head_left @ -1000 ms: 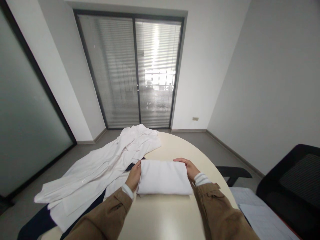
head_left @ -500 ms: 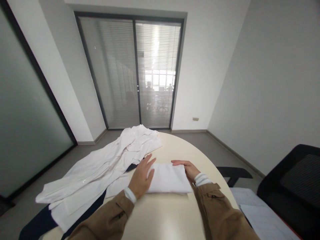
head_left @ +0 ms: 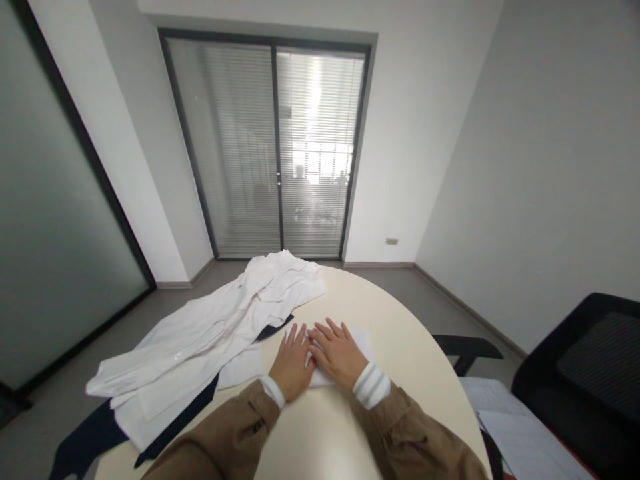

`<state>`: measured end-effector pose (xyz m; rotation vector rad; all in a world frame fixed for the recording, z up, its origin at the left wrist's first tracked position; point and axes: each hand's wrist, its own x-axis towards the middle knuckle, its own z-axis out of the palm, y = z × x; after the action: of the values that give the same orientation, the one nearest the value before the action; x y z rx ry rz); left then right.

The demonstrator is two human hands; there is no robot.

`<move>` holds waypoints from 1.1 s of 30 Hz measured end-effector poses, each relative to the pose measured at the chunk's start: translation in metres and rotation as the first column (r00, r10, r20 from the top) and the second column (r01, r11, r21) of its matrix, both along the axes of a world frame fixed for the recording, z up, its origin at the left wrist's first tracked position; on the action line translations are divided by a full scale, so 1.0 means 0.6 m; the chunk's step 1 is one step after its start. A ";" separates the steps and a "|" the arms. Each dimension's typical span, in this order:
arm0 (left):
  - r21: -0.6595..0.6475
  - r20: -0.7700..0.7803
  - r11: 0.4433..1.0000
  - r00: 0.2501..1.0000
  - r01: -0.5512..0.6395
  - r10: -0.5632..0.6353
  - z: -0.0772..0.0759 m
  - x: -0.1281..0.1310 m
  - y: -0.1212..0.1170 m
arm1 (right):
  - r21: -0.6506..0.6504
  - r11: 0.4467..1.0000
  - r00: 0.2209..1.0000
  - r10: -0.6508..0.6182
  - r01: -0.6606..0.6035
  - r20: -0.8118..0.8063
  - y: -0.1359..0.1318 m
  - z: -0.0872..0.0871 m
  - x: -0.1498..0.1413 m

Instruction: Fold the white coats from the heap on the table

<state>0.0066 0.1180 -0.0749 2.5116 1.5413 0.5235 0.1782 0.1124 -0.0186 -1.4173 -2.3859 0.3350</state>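
Note:
A folded white cloth (head_left: 361, 338) lies on the cream oval table (head_left: 400, 347) in front of me. My left hand (head_left: 293, 363) and my right hand (head_left: 338, 352) both rest flat on top of it, side by side, fingers stretched out and nearly touching. They cover most of the cloth; only its right part and a bit of its near edge show. Both arms wear brown sleeves with white cuffs.
A long white garment (head_left: 210, 327) sprawls over the table's left side, with dark blue fabric (head_left: 170, 420) under it. A black chair (head_left: 580, 373) stands at the right, with papers (head_left: 525, 447) near it. Glass doors with blinds (head_left: 273, 147) are beyond the table.
My hands left the cloth's two ends and came together flat on its top. The cloth now looks smaller and narrower than a second ago.

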 end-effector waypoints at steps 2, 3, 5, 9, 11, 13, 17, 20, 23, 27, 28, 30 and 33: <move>-0.006 -0.005 1.000 1.000 -0.016 0.016 -0.005 -0.001 0.006 | -0.055 0.996 0.994 -0.068 0.073 0.090 -0.007 -0.026 -0.014; -0.002 -0.005 1.000 1.000 -0.029 0.029 -0.008 -0.002 0.009 | -0.069 0.993 0.990 -0.087 0.095 0.108 -0.007 -0.036 -0.015; 0.018 0.006 0.998 0.998 -0.062 0.062 -0.015 -0.004 0.016 | -0.068 0.992 0.988 -0.101 0.109 0.113 -0.005 -0.049 -0.011; 0.036 0.036 0.996 0.996 -0.078 0.077 -0.026 -0.010 0.028 | -0.055 0.995 0.990 -0.073 0.080 0.119 -0.005 -0.047 0.001; 0.045 0.042 0.996 0.996 -0.078 0.076 -0.027 -0.013 0.029 | -0.062 0.998 0.991 -0.026 0.034 0.131 -0.008 -0.043 0.005; 0.066 0.035 0.993 0.995 -0.099 0.097 -0.022 -0.014 0.026 | -0.064 0.998 0.990 0.015 -0.006 0.140 -0.011 -0.041 0.008; 0.097 -0.010 0.995 1.000 0.002 -0.001 -0.009 -0.015 0.013 | -0.039 0.999 0.991 0.011 -0.006 0.134 -0.013 -0.044 0.009; 0.059 -0.016 0.995 0.997 0.075 -0.074 -0.003 -0.016 0.007 | -0.020 0.999 0.991 -0.037 0.040 0.127 -0.010 -0.048 0.015; 0.020 -0.001 0.999 0.999 0.047 -0.047 -0.004 -0.016 0.008 | -0.040 0.993 0.985 -0.107 0.114 0.133 -0.003 -0.052 0.026; 0.002 0.018 1.000 0.999 0.031 -0.031 -0.012 -0.015 0.012 | -0.063 0.986 0.982 -0.144 0.152 0.123 0.006 -0.057 0.040; 0.003 0.028 1.000 0.999 0.026 -0.026 -0.015 -0.015 0.013 | -0.059 0.987 0.982 -0.143 0.151 0.122 0.007 -0.057 0.041; 0.025 0.055 0.999 0.998 0.022 -0.023 -0.022 -0.015 0.016 | -0.047 0.990 0.985 -0.123 0.130 0.119 0.006 -0.055 0.044; 0.069 0.104 0.997 0.994 0.023 -0.030 -0.030 -0.018 0.022 | -0.030 1.000 0.994 0.001 0.002 0.110 0.001 -0.046 0.049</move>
<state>-0.0041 0.1313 -0.0931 2.5063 1.4745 0.7028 0.2075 0.1132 -0.0465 -1.4858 -2.4781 0.3010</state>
